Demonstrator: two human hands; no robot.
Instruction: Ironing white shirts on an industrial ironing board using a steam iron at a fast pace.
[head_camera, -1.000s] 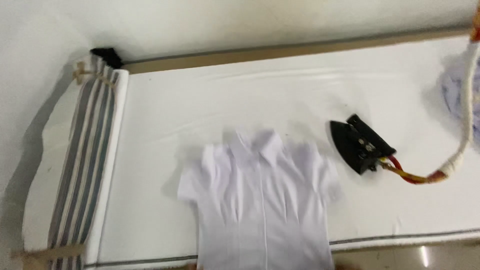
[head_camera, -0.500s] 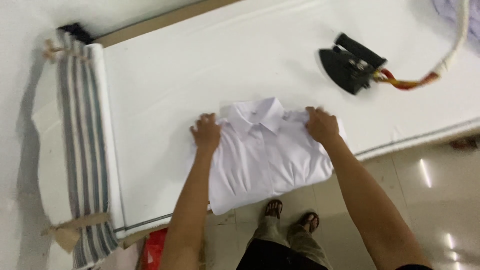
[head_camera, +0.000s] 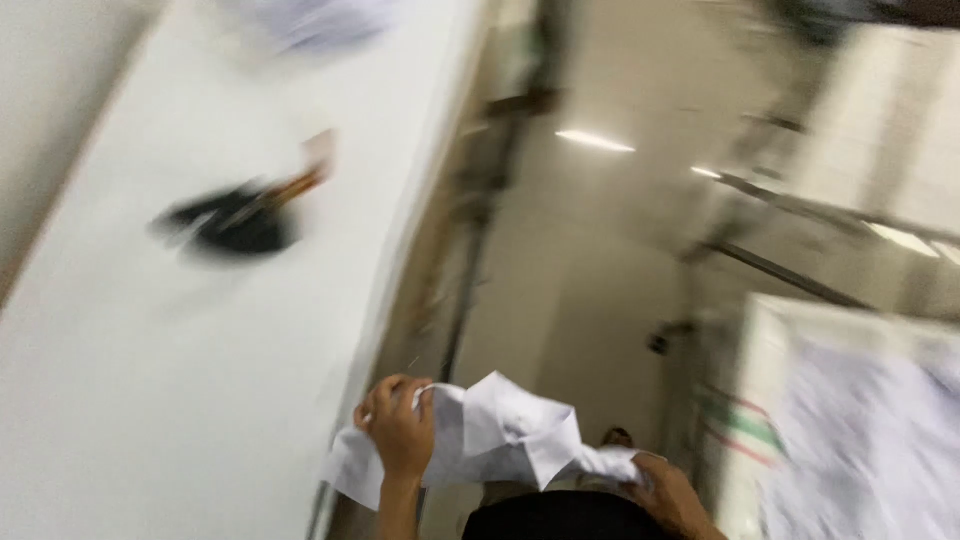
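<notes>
The view is blurred by motion. Both my hands hold a folded white shirt (head_camera: 495, 430) in the air beside the ironing table's edge, over the floor. My left hand (head_camera: 398, 428) grips its left side, fingers curled over the cloth. My right hand (head_camera: 668, 492) holds its right end low in the picture. A black iron (head_camera: 235, 225) with a red and orange cord lies on the white ironing table (head_camera: 150, 400), well away from the hands.
A shiny tiled floor (head_camera: 590, 250) runs to the right of the table. A white surface with pale cloth (head_camera: 860, 420) stands at the right. More pale fabric (head_camera: 310, 20) lies at the table's far end.
The shirt lay on the table under both hands; now it is lifted off, held past the table's edge. The view has swung round to the right, toward the floor.
</notes>
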